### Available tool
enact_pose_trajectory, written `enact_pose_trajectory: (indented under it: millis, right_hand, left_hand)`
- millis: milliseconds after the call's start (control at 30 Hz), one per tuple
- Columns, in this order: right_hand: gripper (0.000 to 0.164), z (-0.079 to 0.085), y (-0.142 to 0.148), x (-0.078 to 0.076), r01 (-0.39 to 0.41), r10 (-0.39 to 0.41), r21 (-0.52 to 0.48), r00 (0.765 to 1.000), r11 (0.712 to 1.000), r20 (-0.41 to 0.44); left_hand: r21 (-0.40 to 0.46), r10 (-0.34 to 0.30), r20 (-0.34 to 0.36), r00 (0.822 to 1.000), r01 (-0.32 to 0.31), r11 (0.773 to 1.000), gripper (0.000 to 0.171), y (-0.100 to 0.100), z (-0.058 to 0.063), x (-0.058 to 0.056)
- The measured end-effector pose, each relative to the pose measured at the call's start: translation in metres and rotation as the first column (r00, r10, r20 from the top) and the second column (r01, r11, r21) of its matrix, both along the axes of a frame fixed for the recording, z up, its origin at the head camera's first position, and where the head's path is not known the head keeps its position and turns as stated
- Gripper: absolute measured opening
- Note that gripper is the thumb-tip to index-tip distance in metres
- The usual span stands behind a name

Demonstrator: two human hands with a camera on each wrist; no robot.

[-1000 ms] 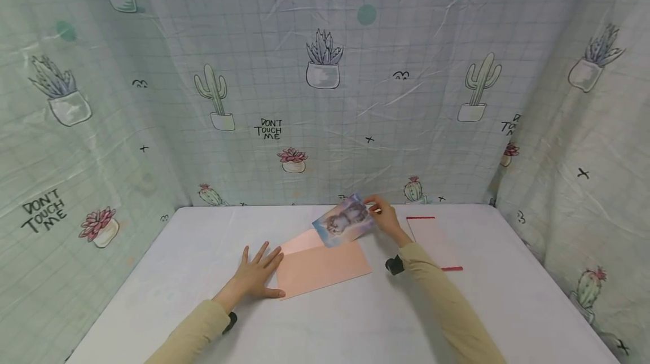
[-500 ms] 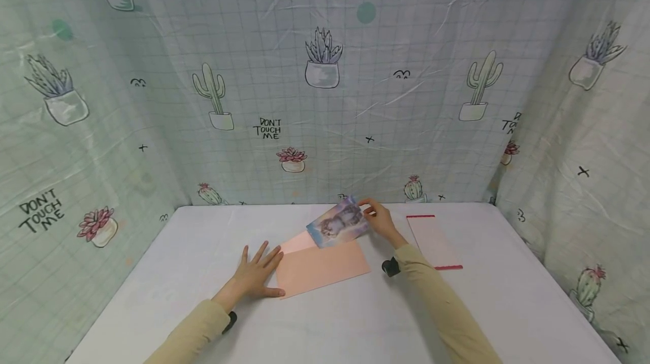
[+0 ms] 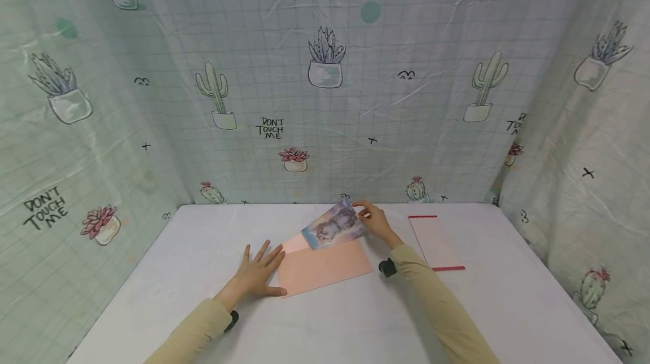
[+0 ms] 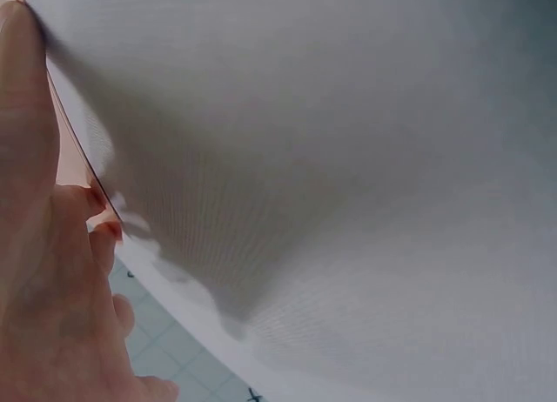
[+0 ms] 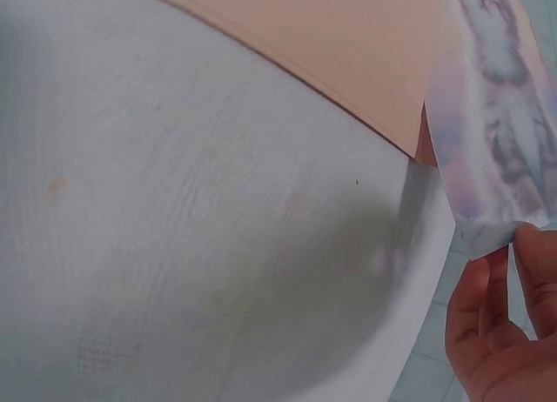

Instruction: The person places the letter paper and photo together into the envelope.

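A peach envelope (image 3: 325,269) lies on the white table with its paler back part (image 3: 297,243) showing behind the front panel. My left hand (image 3: 255,275) rests with spread, straight fingers on the envelope's left edge; in the left wrist view its thumb (image 4: 24,97) lies along that edge. Between thumb and fingers, my right hand (image 3: 374,219) pinches the right end of a picture card (image 3: 332,225) printed with two kittens in blue and pink. The card slants over the envelope's back part, its lower edge near the front panel's top line. In the right wrist view the card (image 5: 500,115) bends slightly at the pinched corner.
A pale pink sheet (image 3: 438,242) with red strips at both ends lies on the table to the right, partly behind the right forearm. Cactus-print cloth (image 3: 325,110) hangs around the back and sides of the table (image 3: 193,251).
My right hand has moved left with the card, which has slid left and slightly down across the envelope's back part. The left hand has stayed on the envelope's left edge.
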State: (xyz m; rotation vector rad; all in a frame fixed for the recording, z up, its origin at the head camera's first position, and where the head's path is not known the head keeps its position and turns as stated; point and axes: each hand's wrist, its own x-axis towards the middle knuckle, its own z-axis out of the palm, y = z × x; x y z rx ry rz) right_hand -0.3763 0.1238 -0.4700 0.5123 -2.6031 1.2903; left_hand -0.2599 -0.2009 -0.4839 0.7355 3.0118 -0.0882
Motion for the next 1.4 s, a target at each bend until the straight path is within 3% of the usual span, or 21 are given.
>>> enact_pose_trajectory:
  millis: [367, 567, 767, 867, 1400]
  right_hand:
    - [0.046, 0.001, -0.007, 0.002, -0.092, 0.091, 0.007, 0.991, 0.996, 0.097]
    - [0.051, -0.004, -0.012, 0.002, -0.091, 0.086, 0.046, 0.991, 0.995, 0.105]
    - [0.062, -0.010, -0.017, 0.002, -0.148, 0.140, 0.071, 0.985, 0.986, 0.106]
    - [0.066, -0.010, -0.020, 0.003, -0.164, 0.153, 0.064, 0.977, 0.984, 0.146]
    - [0.069, -0.013, -0.026, 0.004, -0.215, 0.191, 0.107, 0.961, 0.971, 0.202]
  left_hand:
    - [0.006, -0.006, 0.005, 1.000, 0.006, 1.000, 0.092, 0.001, 0.001, 0.001]
    - [0.024, 0.001, 0.029, 1.000, -0.002, 1.000, 0.092, 0.003, 0.002, 0.002]
    - [0.011, 0.012, 0.036, 0.999, -0.013, 1.000, 0.093, 0.002, -0.001, 0.002]
    - [0.003, 0.001, 0.026, 1.000, -0.002, 1.000, 0.092, 0.001, -0.001, 0.002]
    - [-0.003, -0.007, 0.018, 1.000, 0.007, 1.000, 0.092, 0.000, 0.004, 0.002]
